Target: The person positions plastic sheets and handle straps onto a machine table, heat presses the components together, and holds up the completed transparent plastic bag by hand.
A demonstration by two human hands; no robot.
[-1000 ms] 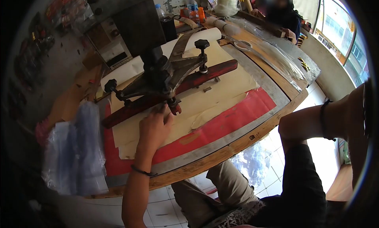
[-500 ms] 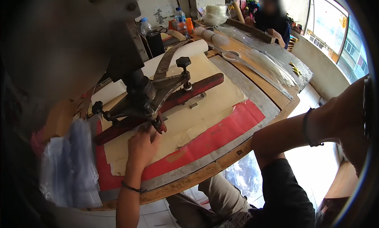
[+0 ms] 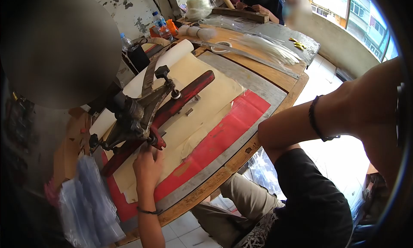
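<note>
My left hand (image 3: pixel 147 168) rests over the cream sheet at the near side of a press, just below its red hooked lever (image 3: pixel 158 140). Its fingers reach in under the press head (image 3: pixel 133 119), and their tips are hidden, so any grip cannot be seen. A long red bar (image 3: pixel 183 97) crosses beneath the press head. Under it, the cream sheet (image 3: pixel 211 87) lies over a red sheet (image 3: pixel 234 125). My right hand (image 3: pixel 365 97) is raised close to the camera at the right edge, the elbow bent; its fingers are out of sight.
Clear plastic sleeves (image 3: pixel 88 205) hang at the table's left corner. White rolls (image 3: pixel 183 52), a metal ruler (image 3: pixel 262 63), a tape roll (image 3: pixel 220 47) and clear strips (image 3: pixel 275 48) lie farther back. Bottles (image 3: pixel 161 24) stand behind. Another person's hands (image 3: pixel 260 8) are at the far table.
The camera view has turned, so the press and table sit farther left and are more tilted. My left hand stays by the lever, and my right arm remains raised.
</note>
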